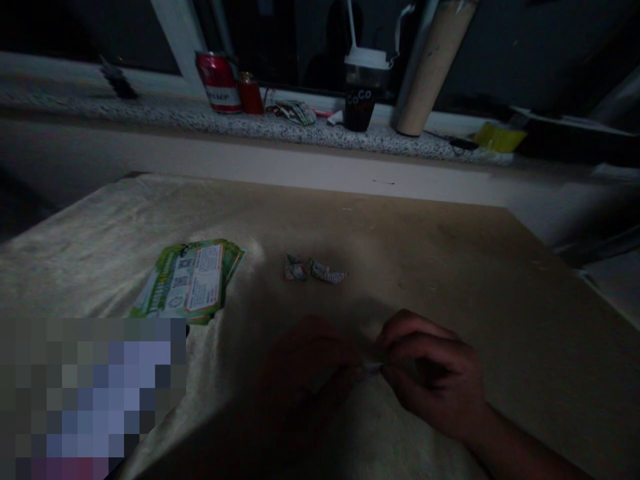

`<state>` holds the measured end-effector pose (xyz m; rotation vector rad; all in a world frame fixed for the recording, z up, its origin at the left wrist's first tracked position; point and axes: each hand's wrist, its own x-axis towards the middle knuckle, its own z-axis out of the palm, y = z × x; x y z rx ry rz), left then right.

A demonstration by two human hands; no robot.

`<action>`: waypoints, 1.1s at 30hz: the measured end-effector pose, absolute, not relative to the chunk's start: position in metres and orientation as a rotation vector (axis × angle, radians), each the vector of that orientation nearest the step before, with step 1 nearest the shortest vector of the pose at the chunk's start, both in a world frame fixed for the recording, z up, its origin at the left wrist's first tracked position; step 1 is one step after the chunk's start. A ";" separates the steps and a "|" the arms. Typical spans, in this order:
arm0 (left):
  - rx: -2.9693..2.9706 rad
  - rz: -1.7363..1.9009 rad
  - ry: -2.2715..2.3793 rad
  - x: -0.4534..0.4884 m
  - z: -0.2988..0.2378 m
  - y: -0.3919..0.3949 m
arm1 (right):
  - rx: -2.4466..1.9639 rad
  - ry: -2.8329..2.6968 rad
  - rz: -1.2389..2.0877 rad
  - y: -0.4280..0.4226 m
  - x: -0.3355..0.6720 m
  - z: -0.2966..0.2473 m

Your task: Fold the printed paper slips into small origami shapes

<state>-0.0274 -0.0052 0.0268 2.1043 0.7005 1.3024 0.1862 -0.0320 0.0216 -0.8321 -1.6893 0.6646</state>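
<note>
Low in the head view, my right hand (437, 373) is closed, with thumb and fingertips pinched on a small pale thing (371, 367). Its kind is too dim and too small to make out. My left hand (310, 363) lies in deep shadow; its fingertips meet the other side of the same small pale thing, also in a pinch. Beyond the hands, on the table, are a crumpled small printed packet (297, 269) and, right beside it, a twisted strip of printed wrapper (327, 273). Neither hand touches these.
A fanned stack of green printed leaflets (195, 283) lies on the table (450, 247) to the left. Along the stone windowsill (165, 110) stand a red can (219, 81), an orange-red jar (251, 93), a lidded drink cup (360, 93) and a cardboard tube (435, 67). Pixelation covers the lower left.
</note>
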 end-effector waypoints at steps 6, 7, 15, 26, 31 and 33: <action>2.027 1.326 0.728 -0.027 0.027 -0.007 | -0.823 -1.648 0.781 -0.032 0.184 0.018; 2.024 1.326 0.717 -0.027 0.027 -0.007 | -0.819 -1.651 0.784 -0.032 0.184 0.018; 1.982 1.299 0.736 -0.027 0.022 -0.008 | -0.895 -1.611 0.748 -0.034 0.184 0.019; 2.008 1.310 0.732 -0.030 0.024 -0.004 | -0.937 -1.533 0.805 -0.033 0.187 0.015; 1.969 1.348 0.778 -0.028 0.027 -0.005 | -0.933 -1.524 0.797 -0.034 0.184 0.016; 1.968 1.331 0.774 -0.028 0.027 -0.006 | -0.943 -1.509 0.812 -0.035 0.185 0.016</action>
